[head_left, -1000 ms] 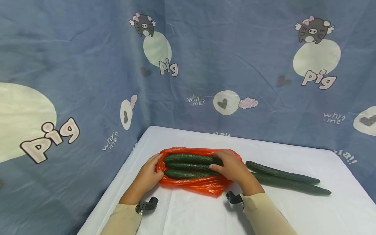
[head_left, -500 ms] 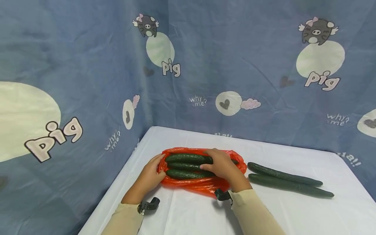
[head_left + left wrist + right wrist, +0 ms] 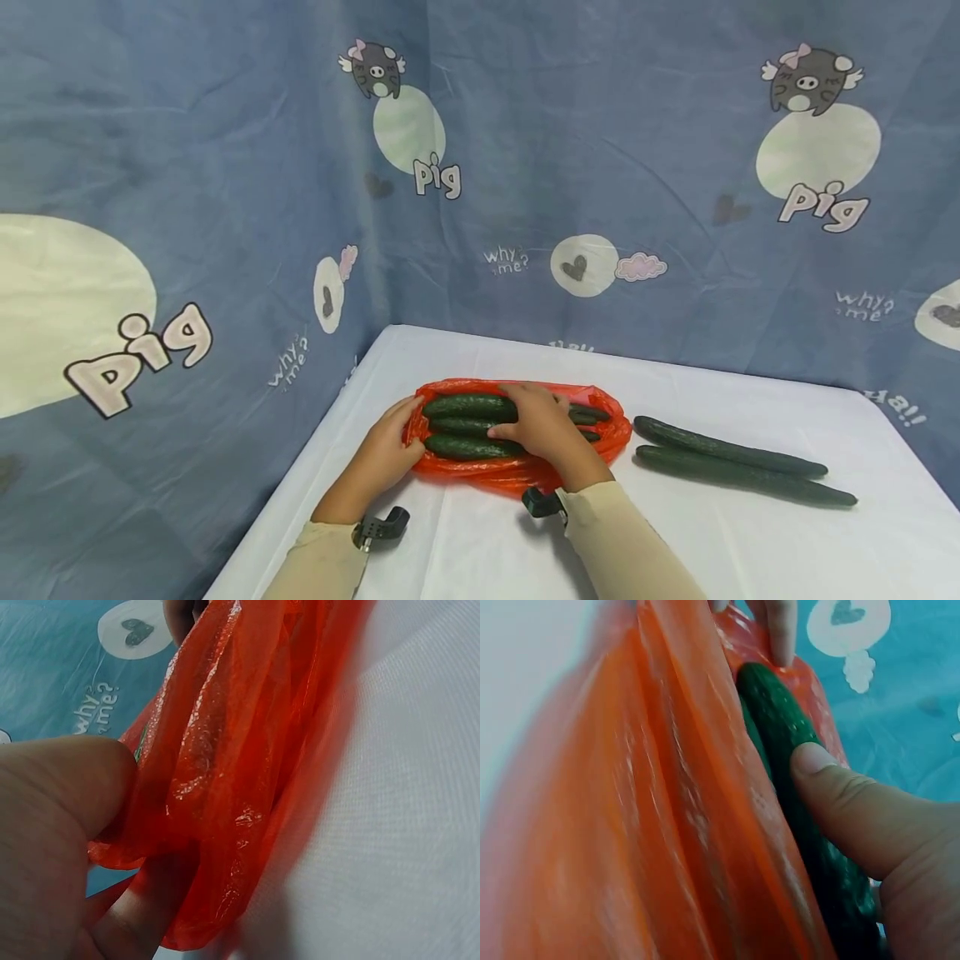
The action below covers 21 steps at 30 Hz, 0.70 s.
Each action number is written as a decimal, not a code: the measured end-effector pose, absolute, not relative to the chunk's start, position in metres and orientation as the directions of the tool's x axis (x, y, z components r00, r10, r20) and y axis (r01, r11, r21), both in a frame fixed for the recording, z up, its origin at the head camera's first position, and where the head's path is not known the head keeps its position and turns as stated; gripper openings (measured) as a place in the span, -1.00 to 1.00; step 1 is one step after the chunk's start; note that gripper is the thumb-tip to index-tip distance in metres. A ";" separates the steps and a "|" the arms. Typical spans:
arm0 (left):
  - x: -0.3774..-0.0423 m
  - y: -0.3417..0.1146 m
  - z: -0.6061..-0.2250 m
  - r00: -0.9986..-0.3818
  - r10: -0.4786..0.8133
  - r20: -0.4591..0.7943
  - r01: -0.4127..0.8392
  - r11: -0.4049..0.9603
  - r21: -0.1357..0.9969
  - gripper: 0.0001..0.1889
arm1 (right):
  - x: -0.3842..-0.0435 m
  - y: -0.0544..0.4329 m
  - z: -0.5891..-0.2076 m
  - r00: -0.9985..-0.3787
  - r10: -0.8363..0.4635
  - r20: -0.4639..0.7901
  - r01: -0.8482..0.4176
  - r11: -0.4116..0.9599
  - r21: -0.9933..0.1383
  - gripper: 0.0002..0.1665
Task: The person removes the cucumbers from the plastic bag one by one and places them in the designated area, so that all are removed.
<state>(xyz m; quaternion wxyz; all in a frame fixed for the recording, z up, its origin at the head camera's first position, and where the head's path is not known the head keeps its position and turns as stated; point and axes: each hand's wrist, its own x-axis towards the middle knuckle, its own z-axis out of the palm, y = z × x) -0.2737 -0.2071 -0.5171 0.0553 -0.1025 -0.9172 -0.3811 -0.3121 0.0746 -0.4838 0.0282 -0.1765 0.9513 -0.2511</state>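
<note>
Three dark green cucumbers (image 3: 474, 447) lie side by side in a thin red plastic bag (image 3: 480, 479). At the bag's left end my left hand (image 3: 384, 454) pinches the edge of the plastic. In the left wrist view the red film (image 3: 217, 757) passes between thumb and finger. My right hand (image 3: 546, 427) rests across the middle of the cucumbers, thumb and fingers pointing left. Seen from the right wrist, its thumb (image 3: 847, 791) lies along a cucumber (image 3: 776, 705); the other fingers are mostly hidden there. Left fingers (image 3: 781, 630) show at the bag's far end.
Two longer cucumbers, a far one (image 3: 727, 446) and a near one (image 3: 742, 475), lie on the white tablecloth (image 3: 697, 550) right of the bag. A blue printed curtain (image 3: 660, 167) rises behind the table and on its left. Wrist camera mounts hang under both wrists.
My right hand has slid left along the bagged cucumbers, exposing their right ends and the bag's right opening. My left hand and the two loose cucumbers have stayed in place.
</note>
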 end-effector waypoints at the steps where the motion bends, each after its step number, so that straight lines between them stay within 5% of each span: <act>1: -0.274 -0.207 -0.517 -0.973 0.148 0.179 0.231 0.689 0.687 -0.20 | -0.313 0.073 -0.486 -0.939 -0.342 0.038 -0.315 0.812 -0.492 -0.01; 21: -0.274 -0.207 -0.520 -0.973 0.134 0.185 0.225 0.706 0.672 -0.23 | -0.310 0.058 -0.512 -0.943 -0.228 0.243 -0.311 0.866 -0.391 -0.29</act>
